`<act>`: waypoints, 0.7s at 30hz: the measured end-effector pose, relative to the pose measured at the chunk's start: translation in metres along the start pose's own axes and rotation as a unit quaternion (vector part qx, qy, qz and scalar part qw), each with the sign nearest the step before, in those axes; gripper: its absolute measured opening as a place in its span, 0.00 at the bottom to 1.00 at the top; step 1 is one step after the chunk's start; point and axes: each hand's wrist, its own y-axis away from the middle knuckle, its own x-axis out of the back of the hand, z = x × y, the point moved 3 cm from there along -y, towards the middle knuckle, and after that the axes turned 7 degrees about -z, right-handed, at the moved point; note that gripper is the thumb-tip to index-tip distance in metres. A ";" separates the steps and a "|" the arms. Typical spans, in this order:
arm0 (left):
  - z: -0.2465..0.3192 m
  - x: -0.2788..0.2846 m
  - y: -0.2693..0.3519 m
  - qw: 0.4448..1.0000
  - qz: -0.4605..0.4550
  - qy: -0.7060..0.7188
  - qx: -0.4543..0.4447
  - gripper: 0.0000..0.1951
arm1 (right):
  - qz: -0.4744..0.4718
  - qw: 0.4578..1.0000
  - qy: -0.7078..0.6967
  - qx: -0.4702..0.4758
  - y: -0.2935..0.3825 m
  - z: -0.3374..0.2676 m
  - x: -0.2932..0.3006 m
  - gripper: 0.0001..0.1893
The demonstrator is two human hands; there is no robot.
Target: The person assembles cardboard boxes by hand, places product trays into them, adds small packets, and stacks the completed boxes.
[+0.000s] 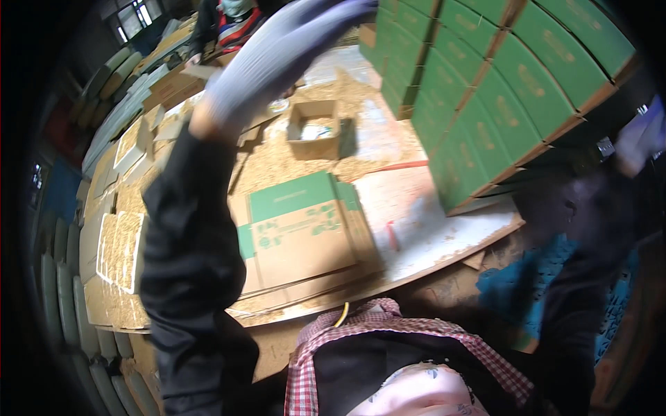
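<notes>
My left hand point(276, 57), in a pale knit glove, is raised high over the table, blurred, its fingertips cut off by the top edge; whether it touches anything is hidden. At the far right my right hand point(642, 135), also gloved and blurred, is beside the outer side of the stacked green cardboard boxes point(499, 114); its grip cannot be made out. Flattened green-and-brown cartons point(304, 229) lie in a pile on the table in front of me. Beyond them stands an open cardboard box point(315, 148) with white packets point(315, 132) inside.
Straw-like shavings point(260, 171) cover much of the table point(447, 249). Trays of shavings point(120, 249) lie at the left. A co-worker point(237, 31) stands across the table near more cartons point(174, 86). Blue plastic pallets or crates point(562, 275) are on the floor at right.
</notes>
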 end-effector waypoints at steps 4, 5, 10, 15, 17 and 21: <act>-0.072 0.068 0.186 0.906 0.255 0.278 0.193 0.20 | -0.443 0.885 -0.132 -0.056 0.130 -0.136 -0.226 0.41; -0.083 0.071 0.228 0.886 0.280 0.286 0.234 0.24 | -0.542 0.831 -0.120 -0.021 0.184 -0.172 -0.277 0.42; -0.067 0.095 0.346 0.838 0.410 0.222 0.283 0.21 | -0.681 0.698 -0.029 0.220 0.281 -0.266 -0.303 0.43; -0.020 0.087 0.351 0.939 0.325 0.012 0.110 0.18 | -0.567 0.772 -0.264 0.117 0.161 -0.260 -0.316 0.32; -0.010 0.064 0.305 0.988 0.080 -0.070 -0.111 0.23 | -0.579 0.736 -0.342 -0.078 0.104 -0.249 -0.339 0.31; -0.048 -0.025 0.246 0.977 -0.008 -0.211 -0.021 0.29 | -0.588 0.630 -0.427 -0.274 0.068 -0.194 -0.367 0.26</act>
